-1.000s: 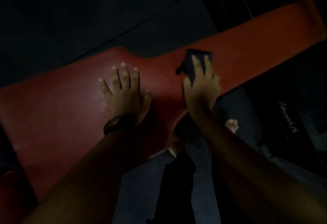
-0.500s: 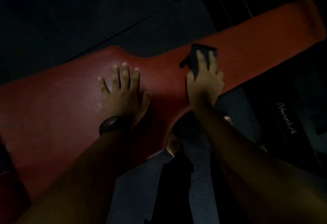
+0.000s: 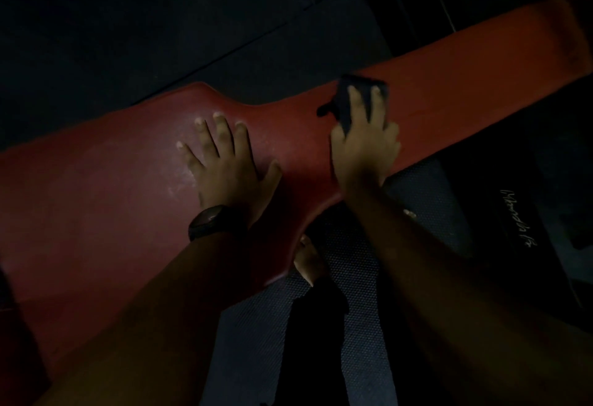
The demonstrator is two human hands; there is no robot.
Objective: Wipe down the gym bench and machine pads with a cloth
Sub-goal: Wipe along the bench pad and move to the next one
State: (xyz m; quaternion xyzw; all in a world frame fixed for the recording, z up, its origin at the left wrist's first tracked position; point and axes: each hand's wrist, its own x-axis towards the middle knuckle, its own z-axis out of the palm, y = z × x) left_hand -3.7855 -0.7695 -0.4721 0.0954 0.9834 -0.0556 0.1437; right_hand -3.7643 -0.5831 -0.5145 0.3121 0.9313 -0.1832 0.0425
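There is one long red vinyl-padded gym bench (image 3: 449, 84), wide at the left and narrowing towards the right, running slantwise across the dim view. On it lies one small dark cloth (image 3: 345, 104), and two bare hands are on the pad. The left hand (image 3: 229, 165) lies flat on the wide part of the bench, palm down, its four fingers (image 3: 224, 131) straight and fanned well apart and the thumb stretched out to the side; it holds nothing. One dark round wristwatch (image 3: 208, 221) sits on that wrist. The right hand (image 3: 364, 149) rests on the narrow part of the bench, near the left hand but not touching it. Two of its fingers (image 3: 357, 107) are plainly seen, lying straight and close together on top of the cloth and pressing it against the red pad. The cloth shows beyond the fingertips and out to the left of the hand; where the thumb lies cannot be told. Below the bench's near edge there is dark, dimpled rubber floor matting (image 3: 426, 200), with one bare foot (image 3: 306, 258) on it. At the right lies one dark flat item bearing white script (image 3: 510, 222), too small to read.
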